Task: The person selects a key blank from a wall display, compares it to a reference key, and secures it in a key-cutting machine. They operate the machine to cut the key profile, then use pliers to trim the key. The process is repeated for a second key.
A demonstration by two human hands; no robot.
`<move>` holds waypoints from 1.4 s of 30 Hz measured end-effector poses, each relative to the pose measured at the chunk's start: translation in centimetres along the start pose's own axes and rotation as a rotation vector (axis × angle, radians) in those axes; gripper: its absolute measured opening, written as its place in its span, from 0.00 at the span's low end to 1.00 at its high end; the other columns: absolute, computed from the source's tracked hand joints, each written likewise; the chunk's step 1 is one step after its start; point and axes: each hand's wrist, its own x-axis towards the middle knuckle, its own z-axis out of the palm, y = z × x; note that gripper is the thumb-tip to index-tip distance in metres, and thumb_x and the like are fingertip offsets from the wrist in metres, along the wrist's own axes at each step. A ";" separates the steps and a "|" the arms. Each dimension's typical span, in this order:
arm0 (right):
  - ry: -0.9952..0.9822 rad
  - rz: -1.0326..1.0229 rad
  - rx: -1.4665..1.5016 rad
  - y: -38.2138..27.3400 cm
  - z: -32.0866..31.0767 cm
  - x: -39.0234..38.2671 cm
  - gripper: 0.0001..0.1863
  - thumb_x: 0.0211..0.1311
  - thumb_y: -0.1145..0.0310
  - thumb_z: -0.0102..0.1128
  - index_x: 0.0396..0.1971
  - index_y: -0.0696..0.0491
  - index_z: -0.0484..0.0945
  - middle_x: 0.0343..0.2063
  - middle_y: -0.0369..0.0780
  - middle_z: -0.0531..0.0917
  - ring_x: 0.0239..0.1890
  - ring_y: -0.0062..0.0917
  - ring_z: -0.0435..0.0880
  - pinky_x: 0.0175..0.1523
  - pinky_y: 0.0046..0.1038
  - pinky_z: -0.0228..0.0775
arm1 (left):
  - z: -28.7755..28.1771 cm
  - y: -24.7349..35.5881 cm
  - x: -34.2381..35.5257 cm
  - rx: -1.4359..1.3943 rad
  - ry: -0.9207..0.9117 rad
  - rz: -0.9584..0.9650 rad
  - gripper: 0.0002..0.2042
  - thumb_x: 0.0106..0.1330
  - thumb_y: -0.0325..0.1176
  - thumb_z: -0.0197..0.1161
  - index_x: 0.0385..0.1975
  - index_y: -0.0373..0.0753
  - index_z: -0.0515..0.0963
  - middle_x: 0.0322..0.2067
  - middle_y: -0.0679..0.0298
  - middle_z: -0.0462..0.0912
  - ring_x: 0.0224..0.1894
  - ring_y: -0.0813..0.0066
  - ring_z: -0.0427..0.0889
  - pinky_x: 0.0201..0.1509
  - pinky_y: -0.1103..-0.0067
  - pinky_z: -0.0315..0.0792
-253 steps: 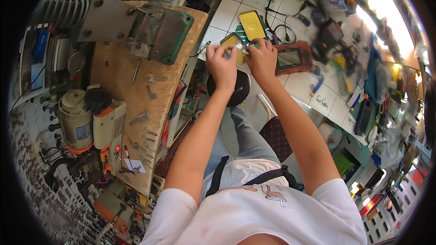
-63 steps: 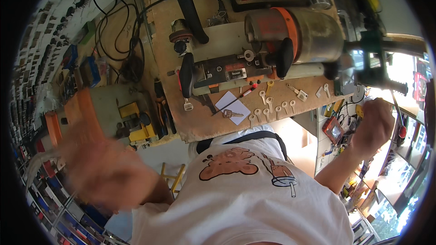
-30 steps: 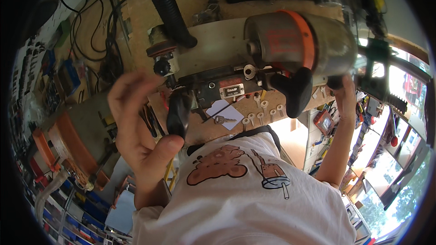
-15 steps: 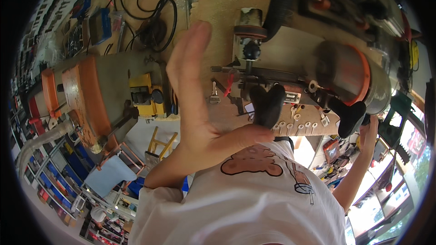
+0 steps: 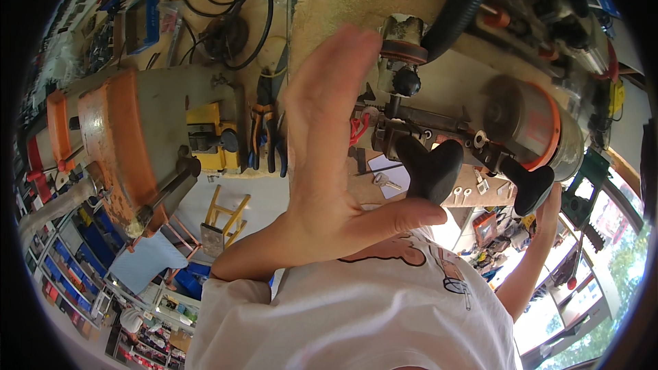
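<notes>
My left hand is raised in front of the key-cutting machine, fingers stretched upward and thumb spread to the right. It holds nothing. The thumb tip overlaps the lower edge of a black wing-shaped knob in the picture; whether they touch I cannot tell. At the right end of the machine, my right hand is behind a second black wing knob, and its fingers are hidden. Below the carriage a key rests on a pale sheet. Several small keys lie along the front edge.
Pliers with orange and black handles lie left of my left hand. Further left stands a second machine with a worn orange housing and a yellow part. A black hose and cables cross the bench.
My left hand has shifted right, its thumb nearer the left wing knob. The whole view has moved somewhat, and the pliers now show. My right hand stays by the right knob.
</notes>
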 end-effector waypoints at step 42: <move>-0.210 0.283 -0.427 -6.1 0.1 5.1 0.27 0.56 0.60 0.56 0.54 0.51 0.62 0.50 0.37 0.72 0.48 0.26 0.74 0.50 0.32 0.68 | 0.0 -0.2 0.0 0.002 0.017 0.017 0.53 0.35 0.45 0.74 0.60 0.28 0.47 0.60 0.49 0.47 0.64 0.52 0.47 0.63 0.60 0.44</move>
